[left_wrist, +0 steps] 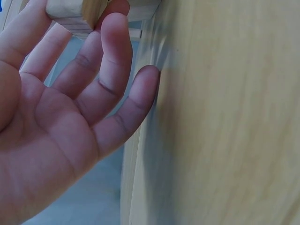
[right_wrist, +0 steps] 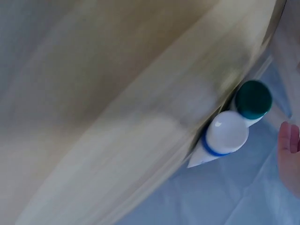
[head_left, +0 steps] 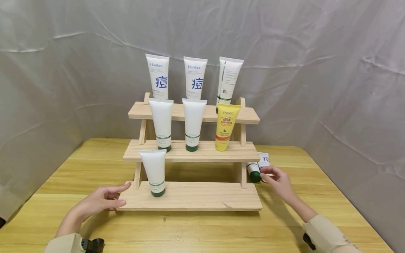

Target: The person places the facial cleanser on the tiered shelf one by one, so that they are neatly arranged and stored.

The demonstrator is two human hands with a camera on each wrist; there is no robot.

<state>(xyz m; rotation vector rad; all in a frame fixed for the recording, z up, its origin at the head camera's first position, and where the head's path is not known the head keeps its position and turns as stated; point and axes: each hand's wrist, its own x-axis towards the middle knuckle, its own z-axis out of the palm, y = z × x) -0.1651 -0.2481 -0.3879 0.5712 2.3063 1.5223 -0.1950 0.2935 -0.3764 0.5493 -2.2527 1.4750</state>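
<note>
A three-tier wooden display stand (head_left: 202,196) stands on the table. My left hand (head_left: 101,200) grips the left end of its lowest shelf; the left wrist view shows fingers around the board's end (left_wrist: 77,14). On that shelf, a white tube with a green cap (head_left: 154,172) stands upright near the left. My right hand (head_left: 278,181) is beside two tubes lying right of the stand, one green-capped (head_left: 254,172), one white with blue print (head_left: 264,160). In the right wrist view the green cap (right_wrist: 253,99) and white cap (right_wrist: 227,132) lie apart from the fingers (right_wrist: 284,138).
The middle shelf holds two white green-capped tubes (head_left: 193,123) and a yellow tube (head_left: 226,126). Along the top stand two blue-printed white tubes (head_left: 194,77) and a white tube with green print (head_left: 230,80). Grey cloth (head_left: 316,70) hangs behind the wooden table (head_left: 221,232).
</note>
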